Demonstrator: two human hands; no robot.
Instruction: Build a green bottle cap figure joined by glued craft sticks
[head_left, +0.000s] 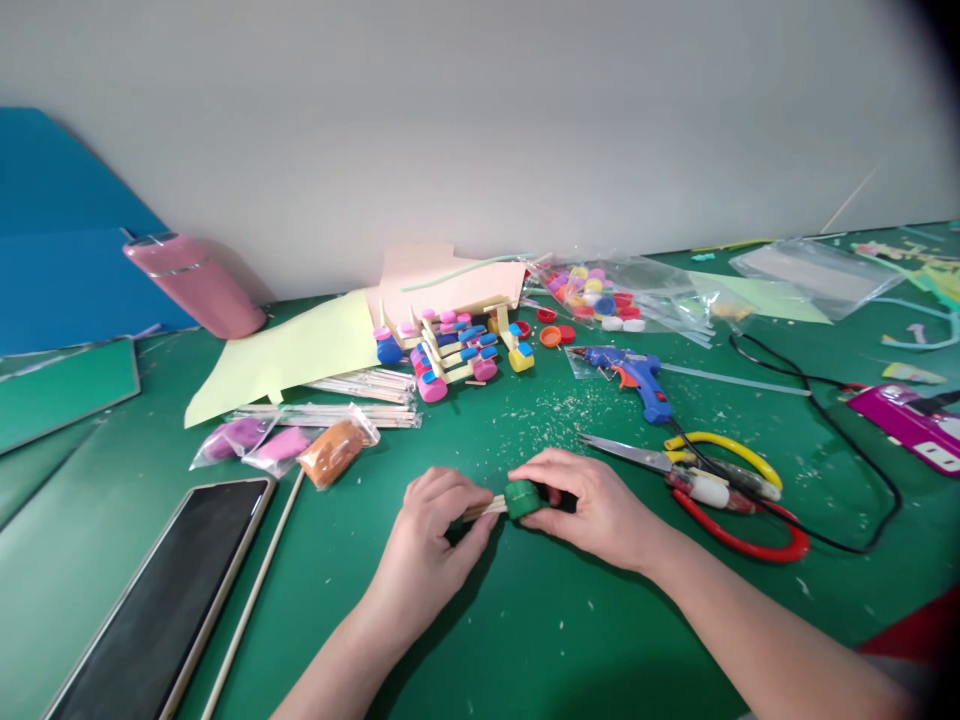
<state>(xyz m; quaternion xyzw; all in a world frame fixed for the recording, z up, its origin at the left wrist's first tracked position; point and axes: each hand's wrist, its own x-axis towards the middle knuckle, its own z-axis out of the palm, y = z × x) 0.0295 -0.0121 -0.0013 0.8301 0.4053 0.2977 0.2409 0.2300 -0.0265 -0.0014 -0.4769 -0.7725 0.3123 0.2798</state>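
Observation:
Near the front middle of the green table, my left hand (439, 540) pinches a few short wooden sticks (487, 508) between thumb and fingers. Their right ends meet a green bottle cap (523, 498), which my right hand (589, 505) grips by its edge from the right. Whether the sticks are fixed to the cap I cannot tell. Beyond my hands stand several small craft pieces (457, 345) made of sticks and coloured caps. A blue glue gun (634, 378) lies to the right, with scissors (697, 480) with red and yellow handles nearer me.
At left lie a phone (165, 600), a long stick (259, 595) and wrapped clay packs (334, 450). A pink tumbler (196, 285) leans at the back. A bag of coloured caps (592, 295) and a purple power strip (911, 425) with a black cable (847, 420) are right.

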